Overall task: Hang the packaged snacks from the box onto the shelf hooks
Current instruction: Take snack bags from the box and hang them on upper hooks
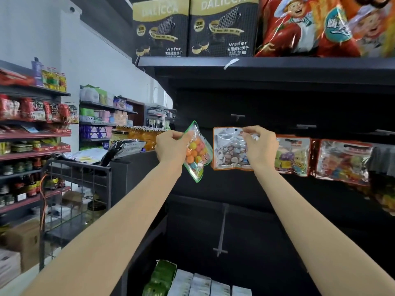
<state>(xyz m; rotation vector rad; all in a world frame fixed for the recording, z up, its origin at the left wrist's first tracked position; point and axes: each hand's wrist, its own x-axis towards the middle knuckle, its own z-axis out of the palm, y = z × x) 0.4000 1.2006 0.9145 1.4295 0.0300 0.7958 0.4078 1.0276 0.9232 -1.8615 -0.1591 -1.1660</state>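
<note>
My left hand (170,146) grips a green-edged clear snack bag (197,155) of coloured round candies, tilted, in front of the dark shelf back. My right hand (259,144) pinches the top of an orange-edged bag (229,152) of brown and white pieces, held upright at hook height. A bare hook (237,116) sticks out just above that bag. To the right, two more orange-edged snack bags (292,155) (344,161) hang on the shelf. Another bare hook (222,231) juts out lower down.
A shelf board (267,63) overhead carries wafer boxes (222,26) and red snack bags (324,26). Packaged goods (198,283) lie at the bottom of the bay. A wire cart (79,189) and cardboard box (23,238) stand at left, before other stocked shelves (34,133).
</note>
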